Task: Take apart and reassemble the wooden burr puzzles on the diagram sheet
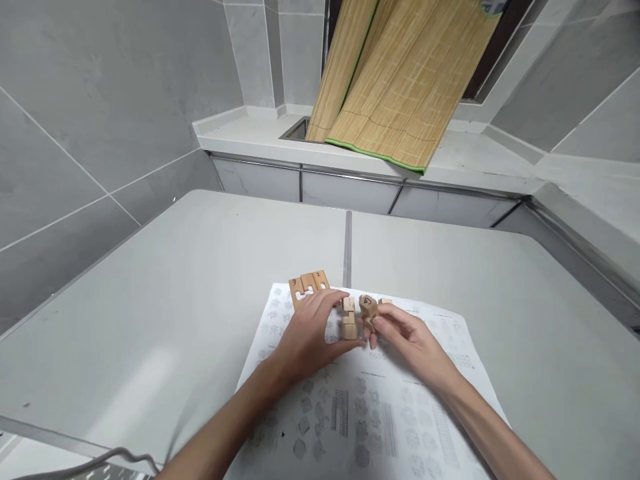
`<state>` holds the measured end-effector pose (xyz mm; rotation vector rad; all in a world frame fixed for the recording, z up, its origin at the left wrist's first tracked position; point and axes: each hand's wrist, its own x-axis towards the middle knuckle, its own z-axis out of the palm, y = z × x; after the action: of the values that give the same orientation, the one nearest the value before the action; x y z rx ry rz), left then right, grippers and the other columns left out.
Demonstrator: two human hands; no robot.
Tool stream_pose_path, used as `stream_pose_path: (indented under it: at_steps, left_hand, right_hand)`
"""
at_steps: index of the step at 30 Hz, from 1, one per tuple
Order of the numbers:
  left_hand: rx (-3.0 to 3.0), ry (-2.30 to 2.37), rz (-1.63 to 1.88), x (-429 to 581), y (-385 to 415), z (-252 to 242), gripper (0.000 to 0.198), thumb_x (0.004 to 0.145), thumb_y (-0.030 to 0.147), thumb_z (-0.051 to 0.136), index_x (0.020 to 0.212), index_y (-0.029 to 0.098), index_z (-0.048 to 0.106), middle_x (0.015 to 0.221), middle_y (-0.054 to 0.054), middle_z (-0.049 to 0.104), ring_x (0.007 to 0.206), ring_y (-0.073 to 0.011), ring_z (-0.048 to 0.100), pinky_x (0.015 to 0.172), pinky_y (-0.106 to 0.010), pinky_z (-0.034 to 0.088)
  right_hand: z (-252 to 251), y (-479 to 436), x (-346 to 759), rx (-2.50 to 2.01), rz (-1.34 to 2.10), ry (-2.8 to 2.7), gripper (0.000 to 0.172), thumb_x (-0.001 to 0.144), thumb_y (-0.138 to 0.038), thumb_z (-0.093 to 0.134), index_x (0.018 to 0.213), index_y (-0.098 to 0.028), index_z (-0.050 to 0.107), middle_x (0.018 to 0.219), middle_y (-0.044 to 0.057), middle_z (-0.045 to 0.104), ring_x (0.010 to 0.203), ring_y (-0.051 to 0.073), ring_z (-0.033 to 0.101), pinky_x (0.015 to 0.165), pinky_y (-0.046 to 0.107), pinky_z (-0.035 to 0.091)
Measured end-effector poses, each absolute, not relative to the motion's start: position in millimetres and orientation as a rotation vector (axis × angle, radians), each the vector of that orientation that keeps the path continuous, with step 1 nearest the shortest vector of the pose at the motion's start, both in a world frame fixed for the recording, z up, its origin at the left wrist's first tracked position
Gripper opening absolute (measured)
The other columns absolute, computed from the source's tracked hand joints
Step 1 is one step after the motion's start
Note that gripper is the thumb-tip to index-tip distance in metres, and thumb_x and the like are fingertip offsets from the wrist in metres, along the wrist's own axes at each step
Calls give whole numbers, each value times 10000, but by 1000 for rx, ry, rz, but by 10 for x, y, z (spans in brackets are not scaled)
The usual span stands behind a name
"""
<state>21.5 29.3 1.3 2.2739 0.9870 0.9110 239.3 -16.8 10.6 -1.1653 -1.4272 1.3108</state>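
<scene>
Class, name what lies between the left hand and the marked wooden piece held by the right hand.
In the head view, the pale notched block lies between the left hand and the marked wooden piece.

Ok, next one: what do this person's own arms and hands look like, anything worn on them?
Both the left hand and the right hand are ungloved, with no rings or markings that I can make out. The left forearm and right forearm are slim and bare: no sleeve, watch or bracelet shows.
</scene>
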Motion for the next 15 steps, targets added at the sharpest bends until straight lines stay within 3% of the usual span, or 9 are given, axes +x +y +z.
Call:
stream_pose_path:
  at_steps: [2, 5, 10, 15]
  left_hand:
    - [2273, 982, 926, 217, 295, 6, 611, 830, 461, 866, 1302, 245, 544, 1257, -79, 706, 1156, -288, 673, 1004, -451, 528]
    - [2279, 965, 930, 211, 295, 0, 601, 845, 497, 845, 1304, 246, 550, 1261, -85, 707, 1161, -292, 677, 997, -451, 533]
    - [2329, 917, 891, 194, 288, 7, 574, 873, 480, 820, 1325, 257, 544, 1288, -93, 707, 1183, -302, 675, 993, -448, 530]
    - [2377, 857, 833, 182, 285, -10, 515, 918, 491, 767, 1335, 268, 562, 1312, -86, 703, 1179, -292, 676, 1013, -448, 528]
  right_hand:
    - [104, -165, 2404, -1174, 1293, -1464, 307, 1029, -517, 598, 1085, -251, 740, 945, 52, 708, 864, 221, 687, 879, 394, 554]
    - [67, -164, 2406, -1171, 1372, -1387, 328, 998, -510, 662, 1195, -251, 701, 857, 24, 709, 782, 205, 684, 836, 383, 558]
    - [-19, -172, 2402, -1184, 1412, -1269, 300, 919, -493, 781, 1003, -219, 691, 734, -3, 683, 681, 173, 649, 708, 327, 520]
    - [-75, -182, 2397, -1276, 1359, -1311, 302, 883, -490, 818, 948, -210, 726, 750, 8, 690, 680, 168, 628, 659, 312, 483]
